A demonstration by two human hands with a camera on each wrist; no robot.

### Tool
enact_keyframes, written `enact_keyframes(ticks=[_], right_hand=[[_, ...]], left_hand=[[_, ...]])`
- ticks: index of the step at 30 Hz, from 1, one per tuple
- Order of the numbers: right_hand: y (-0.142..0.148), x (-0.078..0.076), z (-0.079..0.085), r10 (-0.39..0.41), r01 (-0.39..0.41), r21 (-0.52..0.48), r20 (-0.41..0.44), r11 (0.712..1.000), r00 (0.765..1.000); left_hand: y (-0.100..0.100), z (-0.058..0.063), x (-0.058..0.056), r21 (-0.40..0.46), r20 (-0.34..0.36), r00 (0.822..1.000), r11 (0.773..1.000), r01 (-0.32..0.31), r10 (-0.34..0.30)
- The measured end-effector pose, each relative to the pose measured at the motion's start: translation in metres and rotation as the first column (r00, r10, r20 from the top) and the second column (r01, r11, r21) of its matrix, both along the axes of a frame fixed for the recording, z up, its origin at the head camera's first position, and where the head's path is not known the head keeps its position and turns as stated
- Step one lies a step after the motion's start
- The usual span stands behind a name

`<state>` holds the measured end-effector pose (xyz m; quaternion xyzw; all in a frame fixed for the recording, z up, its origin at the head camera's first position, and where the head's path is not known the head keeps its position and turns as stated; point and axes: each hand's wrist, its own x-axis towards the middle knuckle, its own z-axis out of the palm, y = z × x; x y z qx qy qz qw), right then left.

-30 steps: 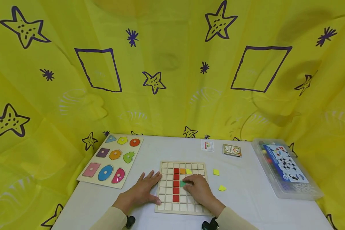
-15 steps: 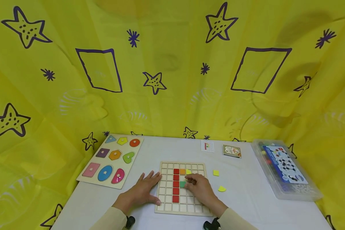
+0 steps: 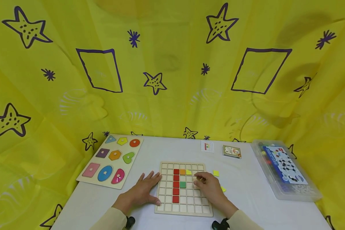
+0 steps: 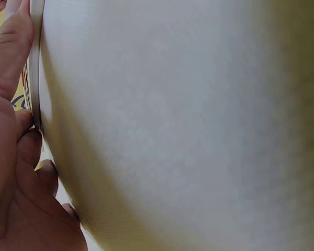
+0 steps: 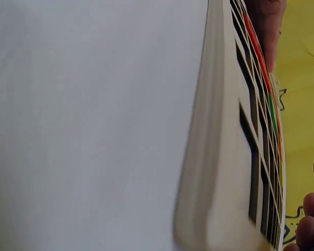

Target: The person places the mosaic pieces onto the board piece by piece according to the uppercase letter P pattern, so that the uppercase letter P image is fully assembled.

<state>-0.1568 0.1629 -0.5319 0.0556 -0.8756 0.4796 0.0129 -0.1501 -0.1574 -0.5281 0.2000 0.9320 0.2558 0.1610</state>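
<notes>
A wooden grid board lies before me on the white tabletop. A column of several red tiles sits in its cells. To their right are an orange tile, a yellow tile and, lower, a green tile. My left hand rests flat with fingers spread, fingertips and thumb at the board's left edge; this hand also shows in the left wrist view. Over the right part of the board is my right hand, fingers loosely bent, no tile showing in them.
A yellow square tile and a yellow rounded piece lie right of the board. Behind are a pattern card and a small card box. A shape puzzle lies left, a clear plastic case right.
My right hand has drawn away from the green tile toward the board's right side, uncovering that tile in its cell. My left hand has stayed in place.
</notes>
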Motion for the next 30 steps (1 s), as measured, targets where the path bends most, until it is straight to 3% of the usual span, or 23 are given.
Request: enact_keyframes(ticks=[12,20,30], right_hand=[[0.052,0.001,0.005,-0.08,0.08,0.143,-0.008,0.986,0.997],[0.078,0.006,-0.004,-0.054,0.045,0.263,0.026,0.964,0.998],[0.096,0.004,-0.011,-0.019,0.01,0.335,0.023,0.942,1.0]], left_hand=[[-0.002,-0.003,0.0,0.019,-0.029,0.999,1.0,0.021,-0.02],[-0.001,-0.002,-0.001,0.012,-0.019,1.0,1.0,0.01,-0.009],[-0.002,-0.002,0.0,0.011,-0.012,1.0,1.0,0.008,-0.008]])
